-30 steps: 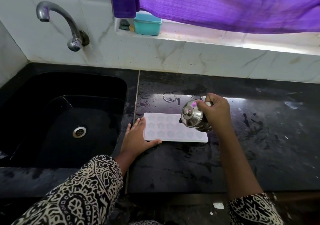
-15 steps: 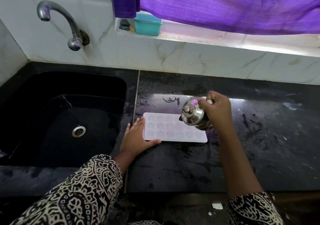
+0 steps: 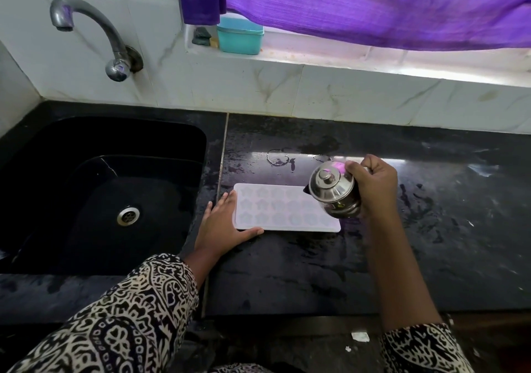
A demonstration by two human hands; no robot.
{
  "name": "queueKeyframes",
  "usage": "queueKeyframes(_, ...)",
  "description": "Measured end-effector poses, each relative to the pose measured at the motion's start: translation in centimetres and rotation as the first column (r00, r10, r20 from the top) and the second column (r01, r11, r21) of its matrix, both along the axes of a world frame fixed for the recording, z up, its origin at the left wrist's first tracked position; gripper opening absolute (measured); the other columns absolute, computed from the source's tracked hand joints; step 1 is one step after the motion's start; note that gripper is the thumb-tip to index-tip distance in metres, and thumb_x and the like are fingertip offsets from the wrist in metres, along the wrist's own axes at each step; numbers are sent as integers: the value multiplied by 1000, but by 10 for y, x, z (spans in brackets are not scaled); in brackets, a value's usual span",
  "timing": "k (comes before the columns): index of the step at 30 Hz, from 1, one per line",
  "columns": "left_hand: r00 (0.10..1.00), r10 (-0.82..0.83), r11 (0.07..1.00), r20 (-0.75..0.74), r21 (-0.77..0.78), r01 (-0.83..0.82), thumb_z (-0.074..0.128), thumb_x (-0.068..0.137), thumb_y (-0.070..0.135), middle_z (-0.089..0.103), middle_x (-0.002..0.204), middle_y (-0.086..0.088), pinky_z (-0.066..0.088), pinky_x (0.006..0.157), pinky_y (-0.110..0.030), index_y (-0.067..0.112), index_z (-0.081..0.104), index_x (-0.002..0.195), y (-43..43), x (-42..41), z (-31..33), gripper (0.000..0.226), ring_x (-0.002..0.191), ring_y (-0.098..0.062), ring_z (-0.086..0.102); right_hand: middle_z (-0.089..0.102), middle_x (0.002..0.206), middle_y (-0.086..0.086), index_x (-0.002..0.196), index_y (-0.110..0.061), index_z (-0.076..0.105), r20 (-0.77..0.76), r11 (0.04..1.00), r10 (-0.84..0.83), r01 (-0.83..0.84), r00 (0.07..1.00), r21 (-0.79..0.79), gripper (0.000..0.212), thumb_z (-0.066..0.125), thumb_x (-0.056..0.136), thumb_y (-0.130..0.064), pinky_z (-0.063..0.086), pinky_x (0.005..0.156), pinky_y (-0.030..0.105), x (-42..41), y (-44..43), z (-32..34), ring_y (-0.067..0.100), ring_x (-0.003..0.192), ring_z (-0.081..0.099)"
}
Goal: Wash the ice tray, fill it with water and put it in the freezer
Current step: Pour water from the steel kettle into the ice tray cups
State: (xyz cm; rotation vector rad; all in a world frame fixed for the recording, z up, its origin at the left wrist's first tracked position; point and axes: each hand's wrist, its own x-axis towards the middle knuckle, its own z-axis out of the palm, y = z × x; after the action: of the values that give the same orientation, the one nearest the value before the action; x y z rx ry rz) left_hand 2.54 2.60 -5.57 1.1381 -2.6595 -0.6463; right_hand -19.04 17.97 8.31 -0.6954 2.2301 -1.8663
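The tray (image 3: 275, 208) is lying flat on the black bench (image 3: 431, 243), centre of the frame, just right of the sink (image 3: 86, 200); its flower-shaped cells are facing up. The left hand (image 3: 222, 226) is resting on the bench at the tray's left end, fingers (image 3: 227, 200) straight and together against the short edge, thumb lying along the near edge. The right hand (image 3: 373, 188) is gripping a lidded steel pot (image 3: 334, 193), fingers curled round its body, and is holding it tilted over the tray's right end, lid towards the camera. Whether water is leaving the pot cannot be told. The bench surface around the tray is showing wet patches and a ring mark. A tap (image 3: 94, 32) is projecting from the tiled wall at upper left. A teal box (image 3: 240, 39) is sitting on the sill (image 3: 344, 62) under a purple curtain (image 3: 373, 7) along the top of the frame.
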Motion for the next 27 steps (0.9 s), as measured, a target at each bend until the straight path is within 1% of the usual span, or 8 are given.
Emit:
queueKeyframes(3, 1000, 1, 1000, 0, 2, -1, 33, 54, 90, 15, 160, 5, 0, 119, -34, 16, 8, 153, 1, 1, 0, 126, 147, -7, 6, 40, 55, 7, 54, -16, 39, -47, 1000, 7, -5, 999, 31, 37, 68, 75, -9, 35, 54, 27, -4, 3, -2, 17, 55, 37)
queueKeyframes(8, 1000, 11, 1000, 6, -5, -11, 33, 54, 89, 17, 159, 3, 2, 119, -35, 15, 10, 153, 3, 1, 2, 126, 147, -9, 9, 37, 49, -7, 53, -18, 38, -142, 992, 64, -47, 988, 116, 40, 68, 76, -9, 30, 51, 25, -10, 4, -3, 10, 49, 33)
queueKeyframes(12, 1000, 16, 1000, 9, -4, -16, 33, 54, 90, 18, 159, 3, 2, 119, -35, 16, 11, 153, 4, 0, 4, 126, 147, -9, 10, 36, 50, -4, 53, -18, 36, -188, 984, 127, -99, 974, 150, 41, 68, 77, -9, 29, 52, 25, -13, 3, -1, 10, 50, 32)
queueKeyframes(17, 1000, 26, 1000, -13, -10, -26, 36, 54, 89, 20, 159, 3, 4, 119, -35, 16, 14, 153, 7, 0, 6, 125, 146, -10, 12, 37, 52, -3, 54, -19, 36, -194, 974, 194, -164, 962, 158, 40, 67, 77, -11, 33, 55, 27, -18, 0, 2, 13, 54, 35)
queueKeyframes(20, 999, 28, 999, -17, -16, -29, 37, 55, 90, 20, 158, 3, 5, 120, -35, 16, 14, 153, 6, 0, 4, 125, 146, -10, 12, 37, 53, -4, 55, -19, 36, -201, 969, 218, -188, 955, 157, 40, 67, 79, -11, 34, 56, 27, -20, -2, 1, 12, 54, 35)
queueKeyframes(25, 999, 31, 999, -18, -12, -31, 37, 53, 91, 20, 159, 5, 5, 119, -35, 18, 14, 153, 6, 0, 3, 126, 146, -9, 11, 35, 52, -4, 55, -19, 35, -227, 963, 241, -204, 944, 175, 41, 67, 79, -9, 30, 52, 24, -21, -3, 0, 10, 51, 31)
queueKeyframes(27, 999, 29, 1000, -17, -6, -29, 34, 49, 96, 20, 159, 5, 5, 119, -35, 18, 14, 153, 7, 0, 3, 132, 146, -9, 12, 35, 52, -4, 55, -19, 35, -236, 956, 263, -220, 935, 195, 41, 67, 79, -10, 29, 52, 24, -20, -4, 0, 10, 51, 31)
